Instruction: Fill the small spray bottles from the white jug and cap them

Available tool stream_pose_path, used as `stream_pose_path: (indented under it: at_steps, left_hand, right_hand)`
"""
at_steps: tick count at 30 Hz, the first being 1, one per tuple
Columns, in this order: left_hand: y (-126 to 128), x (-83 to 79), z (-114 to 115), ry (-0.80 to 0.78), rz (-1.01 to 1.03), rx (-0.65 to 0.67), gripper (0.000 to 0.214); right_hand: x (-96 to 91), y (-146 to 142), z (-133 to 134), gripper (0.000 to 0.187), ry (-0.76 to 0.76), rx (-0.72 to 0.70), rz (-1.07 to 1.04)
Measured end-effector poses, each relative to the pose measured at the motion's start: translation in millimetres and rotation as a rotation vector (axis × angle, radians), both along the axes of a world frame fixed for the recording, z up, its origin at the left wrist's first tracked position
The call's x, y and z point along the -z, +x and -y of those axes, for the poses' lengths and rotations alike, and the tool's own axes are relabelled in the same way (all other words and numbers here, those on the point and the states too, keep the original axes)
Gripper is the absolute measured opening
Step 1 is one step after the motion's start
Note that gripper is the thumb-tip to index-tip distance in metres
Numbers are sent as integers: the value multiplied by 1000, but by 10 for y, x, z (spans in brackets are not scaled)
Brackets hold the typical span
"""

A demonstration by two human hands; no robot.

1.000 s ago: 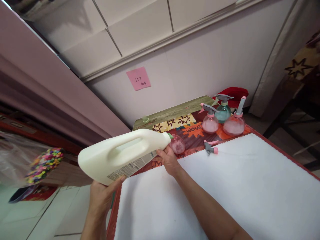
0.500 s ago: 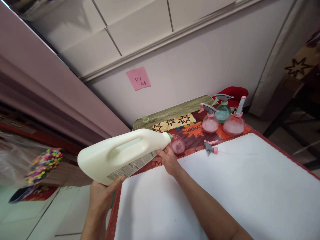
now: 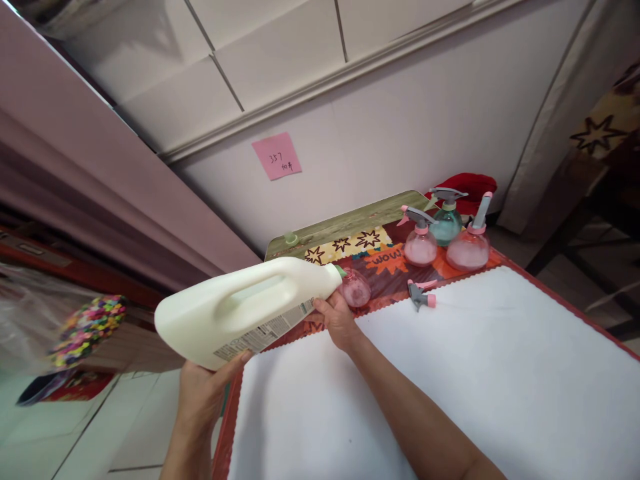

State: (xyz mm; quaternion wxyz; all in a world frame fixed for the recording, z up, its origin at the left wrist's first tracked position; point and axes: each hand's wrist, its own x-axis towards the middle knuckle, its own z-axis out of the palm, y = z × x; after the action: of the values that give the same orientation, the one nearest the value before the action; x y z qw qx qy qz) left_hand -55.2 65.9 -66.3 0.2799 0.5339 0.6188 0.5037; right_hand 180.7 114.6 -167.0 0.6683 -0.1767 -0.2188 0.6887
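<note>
1. Left hand [image 3: 203,390] clasps the tilted jug [image 3: 200,317] near its base, right hand [image 3: 341,324] its neck; a slipping grip could drop it.
2. Spout [image 3: 342,272] meets the flask [image 3: 357,291] over the tabletop [image 3: 450,373]; misalignment might cause spills.

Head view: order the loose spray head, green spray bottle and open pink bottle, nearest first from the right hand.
1. Open pink bottle: just beyond the right hand.
2. Loose spray head: right of that bottle.
3. Green spray bottle: farther right, toward the back.
</note>
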Motion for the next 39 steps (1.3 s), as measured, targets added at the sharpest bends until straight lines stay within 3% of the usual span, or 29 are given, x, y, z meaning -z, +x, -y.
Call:
stream_pose_path:
  at_steps: [39]
  left_hand:
    - [-9, -22, -3, -2, -48, 2, 68]
  right_hand:
    - [28, -19, -26, 57, -3, 9, -28]
